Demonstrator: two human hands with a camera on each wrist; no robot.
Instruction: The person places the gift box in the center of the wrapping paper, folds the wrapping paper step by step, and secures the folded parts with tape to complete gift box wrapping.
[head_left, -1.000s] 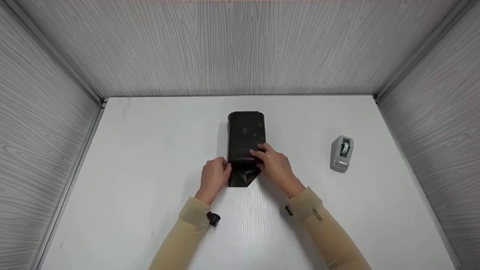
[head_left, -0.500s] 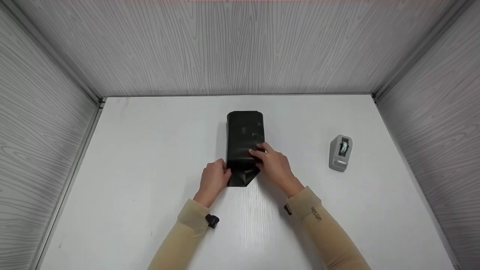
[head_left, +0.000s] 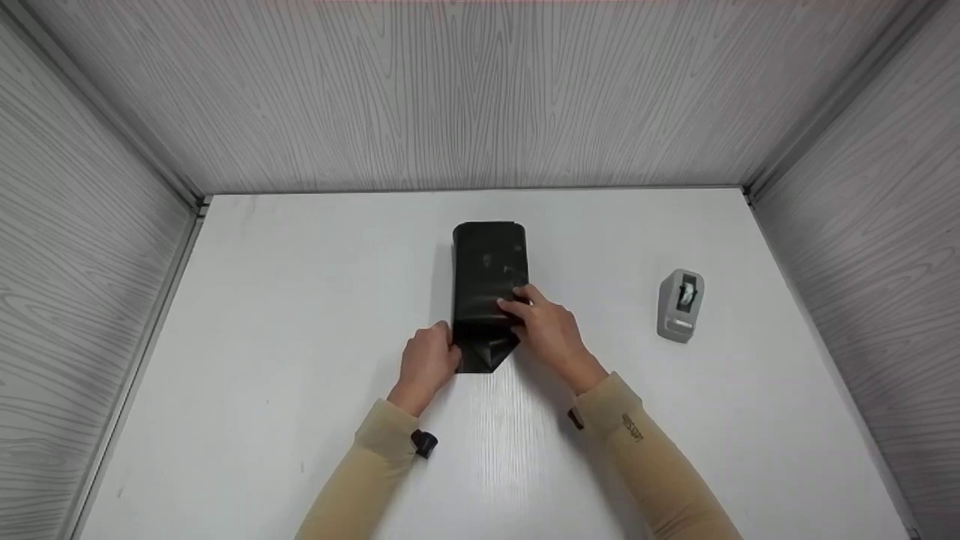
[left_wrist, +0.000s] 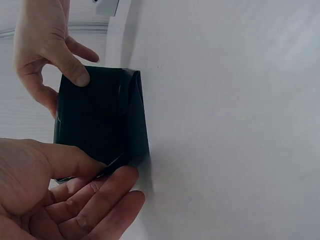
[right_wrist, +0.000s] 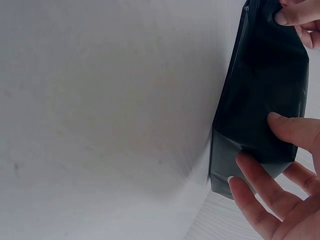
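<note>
Your left hand (head_left: 429, 364) pinches the flap (head_left: 474, 360) of the black wrapped package (head_left: 489, 262) between thumb and fingers, at its near left corner; your right hand (head_left: 553, 334) grips the near right corner, thumb on the end, fingers against the side and top; the package lies on the white table (head_left: 300, 337) between your hands and extends beyond them; well to the right of your grip is a grey tape dispenser (head_left: 680, 306).

Grey wood-grain walls (head_left: 480, 97) enclose the white surface (head_left: 262, 337) at left, right and far, with strips (head_left: 100, 97) lining the far left and far right corners.
</note>
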